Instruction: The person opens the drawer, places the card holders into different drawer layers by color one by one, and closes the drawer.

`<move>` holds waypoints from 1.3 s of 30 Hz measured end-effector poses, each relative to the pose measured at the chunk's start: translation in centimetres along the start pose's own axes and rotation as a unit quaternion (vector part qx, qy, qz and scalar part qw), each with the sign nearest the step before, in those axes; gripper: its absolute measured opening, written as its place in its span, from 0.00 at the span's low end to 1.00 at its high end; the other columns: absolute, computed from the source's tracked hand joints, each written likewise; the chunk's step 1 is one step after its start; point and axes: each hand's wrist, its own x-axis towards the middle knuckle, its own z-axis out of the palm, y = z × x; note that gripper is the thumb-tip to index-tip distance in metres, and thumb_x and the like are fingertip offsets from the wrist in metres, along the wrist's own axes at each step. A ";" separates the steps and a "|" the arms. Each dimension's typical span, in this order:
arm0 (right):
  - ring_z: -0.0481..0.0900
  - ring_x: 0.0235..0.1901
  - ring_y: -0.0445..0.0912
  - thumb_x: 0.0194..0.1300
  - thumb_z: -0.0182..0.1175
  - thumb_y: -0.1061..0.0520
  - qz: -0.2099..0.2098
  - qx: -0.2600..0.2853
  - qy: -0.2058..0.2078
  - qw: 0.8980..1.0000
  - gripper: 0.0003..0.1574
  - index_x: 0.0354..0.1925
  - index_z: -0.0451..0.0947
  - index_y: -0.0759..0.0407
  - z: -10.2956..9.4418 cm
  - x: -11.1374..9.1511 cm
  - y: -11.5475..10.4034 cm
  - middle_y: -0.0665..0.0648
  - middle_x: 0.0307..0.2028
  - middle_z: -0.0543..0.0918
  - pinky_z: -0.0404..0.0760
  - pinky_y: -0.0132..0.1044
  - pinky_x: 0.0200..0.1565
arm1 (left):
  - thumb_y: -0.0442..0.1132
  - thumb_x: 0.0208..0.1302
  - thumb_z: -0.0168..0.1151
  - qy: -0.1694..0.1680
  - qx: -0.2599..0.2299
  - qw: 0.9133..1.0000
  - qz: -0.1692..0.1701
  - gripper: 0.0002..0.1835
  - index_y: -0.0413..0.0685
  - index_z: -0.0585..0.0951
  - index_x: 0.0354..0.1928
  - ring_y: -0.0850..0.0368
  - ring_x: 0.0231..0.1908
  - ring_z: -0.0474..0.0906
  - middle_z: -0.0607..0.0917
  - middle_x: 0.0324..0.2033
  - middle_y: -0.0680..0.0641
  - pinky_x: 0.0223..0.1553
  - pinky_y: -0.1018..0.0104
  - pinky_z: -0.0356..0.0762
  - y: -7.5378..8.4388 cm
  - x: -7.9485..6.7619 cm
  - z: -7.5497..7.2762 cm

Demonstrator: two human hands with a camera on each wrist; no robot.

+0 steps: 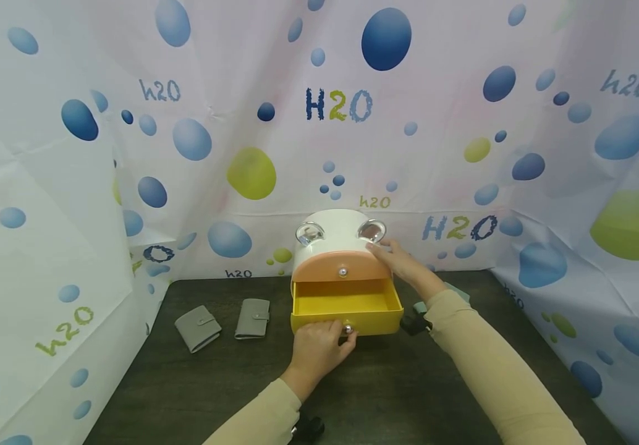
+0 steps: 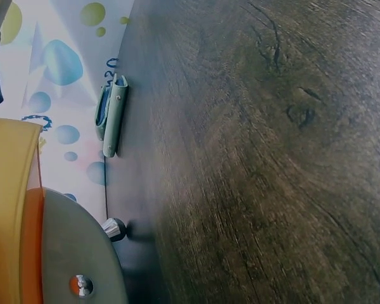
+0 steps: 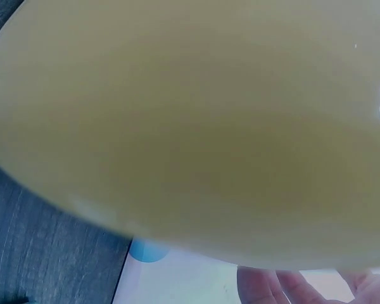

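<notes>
Looks like a makeshift tabletop booth to me, though I honestly can't tell what kind of building it's in. A white sheet (image 1: 214, 204) printed with blue and green drops (image 1: 386, 39) and "h2O" lettering (image 1: 338, 105) hangs along the far side and wraps round the left and right too, kinda like a shower curtain. You can see creases and soft folds in it, so it's hung material rather than a painted wall. It boxes in a dark wood-look table (image 1: 230, 389), grain showing clearly up close
</notes>
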 end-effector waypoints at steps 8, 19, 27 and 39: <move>0.53 0.72 0.67 0.65 0.46 0.20 -0.002 0.007 -0.001 1.000 0.65 0.78 0.41 0.61 -0.1 0.0 0.0 0.73 0.73 0.54 0.53 0.66 0.69 | 0.56 0.54 0.69 -0.019 -0.028 0.999 -0.002 0.18 0.55 0.74 0.22 0.65 0.11 0.58 0.66 0.12 0.59 0.11 0.73 0.56 -0.3 -0.1 -0.7; 0.53 0.73 0.67 0.64 0.47 0.18 0.000 0.005 -0.007 1.000 0.66 0.78 0.41 0.61 -0.1 0.0 0.3 0.72 0.74 0.52 0.53 0.66 0.69 | 0.57 0.51 0.71 -0.032 -0.030 0.999 0.008 0.24 0.56 0.67 0.17 0.65 0.11 0.55 0.62 0.11 0.58 0.12 0.74 0.50 -2.0 -1.8 -2.5; 0.54 0.72 0.67 0.65 0.47 0.20 -0.001 0.005 -0.005 1.000 0.65 0.78 0.41 0.63 -0.2 -0.1 0.1 0.72 0.74 0.53 0.55 0.65 0.69 | 0.59 0.51 0.70 -0.047 -0.032 0.998 0.023 0.24 0.56 0.67 0.18 0.66 0.13 0.50 0.61 0.12 0.59 0.14 0.74 0.47 -3.7 -2.7 -3.3; 0.54 0.72 0.66 0.64 0.46 0.19 0.006 0.006 -0.007 1.000 0.65 0.78 0.41 0.61 -0.1 -0.5 0.1 0.73 0.74 0.54 0.54 0.65 0.69 | 0.59 0.49 0.69 -0.060 -0.019 0.997 0.042 0.21 0.54 0.71 0.20 0.64 0.11 0.58 0.66 0.13 0.58 0.12 0.73 0.51 -7.1 -4.9 -4.8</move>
